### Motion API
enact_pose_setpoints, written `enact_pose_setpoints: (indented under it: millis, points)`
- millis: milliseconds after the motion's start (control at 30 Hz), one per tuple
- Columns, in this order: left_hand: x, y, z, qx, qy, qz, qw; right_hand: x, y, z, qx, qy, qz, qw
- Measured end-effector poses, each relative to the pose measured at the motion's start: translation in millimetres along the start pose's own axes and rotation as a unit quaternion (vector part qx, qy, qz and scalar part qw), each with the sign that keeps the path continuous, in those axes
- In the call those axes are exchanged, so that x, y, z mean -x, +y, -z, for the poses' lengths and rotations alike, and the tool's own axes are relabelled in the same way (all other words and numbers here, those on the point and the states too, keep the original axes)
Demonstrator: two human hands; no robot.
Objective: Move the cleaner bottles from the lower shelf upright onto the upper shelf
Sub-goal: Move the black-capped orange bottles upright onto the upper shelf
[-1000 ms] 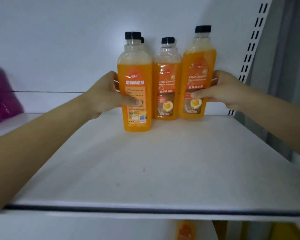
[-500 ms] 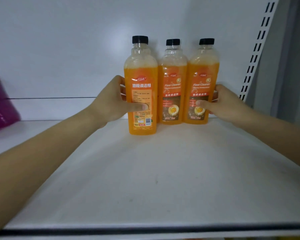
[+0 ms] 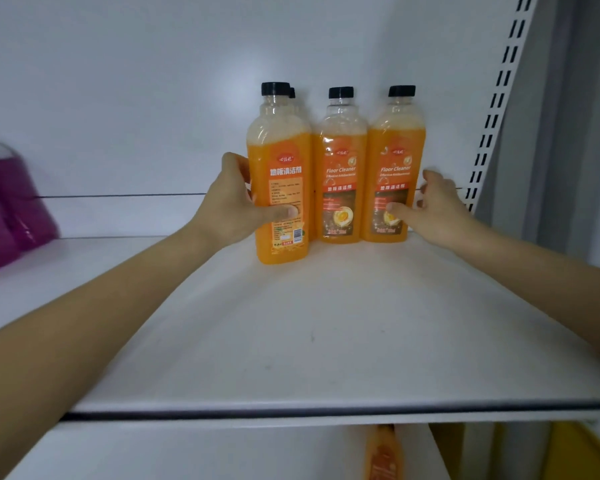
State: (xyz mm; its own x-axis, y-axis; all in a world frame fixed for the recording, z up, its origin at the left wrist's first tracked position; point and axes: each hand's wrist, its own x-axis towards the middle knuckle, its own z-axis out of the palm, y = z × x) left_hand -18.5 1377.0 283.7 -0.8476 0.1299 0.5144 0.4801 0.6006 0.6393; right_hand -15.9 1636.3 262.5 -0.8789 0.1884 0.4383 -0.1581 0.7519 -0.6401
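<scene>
The left hand (image 3: 229,206) grasps the front bottle (image 3: 284,188), thumb (image 3: 284,213) laid across its label and the other fingers wrapped round behind, out of sight. That bottle stands upright on the upper shelf (image 3: 309,323). Just beyond those hidden fingers pokes the cap of a fourth bottle (image 3: 292,92); the rest of it is covered. Past the thumb tip stands the middle bottle (image 3: 340,181), touched by nobody. The right hand (image 3: 440,209) has its thumb on the label of the right-hand bottle (image 3: 394,174), fingers loosely curled at its far side; I can't tell whether they hold it or have come off.

So four bottles look to be up and upright. Under the shelf edge, well below both wrists, shows an orange bottle (image 3: 383,452), blurred and cut off, so I reckon at least one is left to lift. Beside it is something yellow (image 3: 575,452) I can't name. Far outside the left hand sit blurred purple containers (image 3: 11,209)
</scene>
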Motion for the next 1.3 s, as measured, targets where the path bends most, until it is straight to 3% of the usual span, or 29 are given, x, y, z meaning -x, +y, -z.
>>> enact_pose_setpoints:
  millis: [100, 233, 367, 533, 633, 833, 933, 1133, 1300]
  points:
    - [5.1, 2.5, 2.0, 0.026, 0.005, 0.017, 1.0, 11.2, -9.8, -0.4, 0.039, 0.098, 0.098, 0.99]
    - [7.5, 2.9, 17.3, 0.109, -0.032, 0.051, 0.992, 16.8, -28.8, -3.8, 0.033, 0.101, 0.169, 0.98]
    - [9.9, -3.2, 23.2, 0.152, -0.108, 0.076, 0.979, 19.9, -27.2, -13.0, 0.051, 0.109, 0.145, 0.982]
    - [6.1, -0.7, 19.1, 0.13, -0.082, 0.079, 0.985, 18.2, -14.1, -15.2, 0.008, 0.085, 0.104, 0.991]
    - [6.5, 2.6, 8.7, 0.071, -0.066, 0.023, 0.995, 24.6, -9.5, -25.1, 0.03, 0.049, 0.108, 0.993]
    - [13.0, -5.5, 35.0, 0.096, -0.17, 0.047, 0.98, 25.8, -5.7, -30.7, 0.059, 0.033, 0.106, 0.992]
    - [12.4, -0.4, 26.7, 0.081, -0.135, 0.055, 0.986, 27.6, -3.2, -30.9, 0.057, 0.036, 0.102, 0.992]
    - [0.5, 1.3, -1.7, -0.02, -0.03, 0.042, 0.998, 17.1, -4.0, -19.4, -0.092, 0.097, 0.08, 0.988]
    - [-7.0, 4.1, -9.0, -0.084, -0.005, 0.057, 0.995, 13.1, -0.4, -15.5, -0.078, 0.079, 0.084, 0.99]
